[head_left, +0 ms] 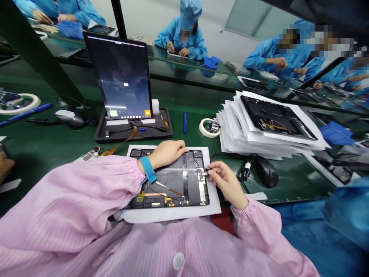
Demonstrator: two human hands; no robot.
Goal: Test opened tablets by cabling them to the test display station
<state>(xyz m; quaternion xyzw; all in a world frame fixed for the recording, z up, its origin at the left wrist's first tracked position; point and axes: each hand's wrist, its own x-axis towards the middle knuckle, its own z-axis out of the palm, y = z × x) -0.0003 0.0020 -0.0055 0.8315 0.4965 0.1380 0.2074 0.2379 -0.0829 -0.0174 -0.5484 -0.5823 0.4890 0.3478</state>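
Note:
An opened tablet (pixel 170 181), its batteries, boards and cables exposed, lies on white paper (pixel 173 216) in front of me. My left hand (pixel 168 152), with a blue wrist strap (pixel 148 168) at its wrist, rests across the tablet's upper part, fingers stretched out and lying flat. At the right edge of the tablet my right hand (pixel 226 181) pinches a small black cable plug (pixel 206 169), next to a small circuit board (pixel 201 174). Whether the plug sits in the tablet's port cannot be made out.
A lit screen (pixel 123 77) stands upright in a black tray (pixel 100 132) behind the tablet. To the right are stacked papers (pixel 239 134) bearing another opened tablet (pixel 276 117), plus a mouse (pixel 265 172). A blue pen (pixel 185 122) and tape roll (pixel 210 128) lie behind. Co-workers sit nearby.

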